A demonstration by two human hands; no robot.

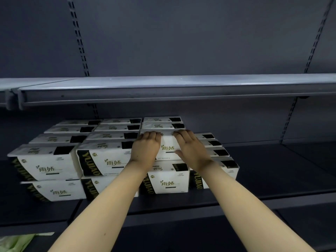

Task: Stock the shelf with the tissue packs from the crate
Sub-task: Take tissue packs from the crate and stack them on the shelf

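White tissue packs with black and green print stand in rows two layers high on the dark shelf point(263, 180). Both my hands are on one upper-layer pack point(168, 147) in the third column. My left hand point(146, 148) lies over its left front, fingers bent over the top edge. My right hand point(190, 148) lies flat on its right front, fingertips at the top edge. Under it sits a lower pack point(167, 180). The crate is out of view.
An upper shelf board point(172, 88) hangs just above the stacked packs. Further packs fill the left columns point(47, 164) and a single-layer column to the right point(218, 153). Bare shelf stretches to the right. Something pale green point(16, 241) shows at the bottom left.
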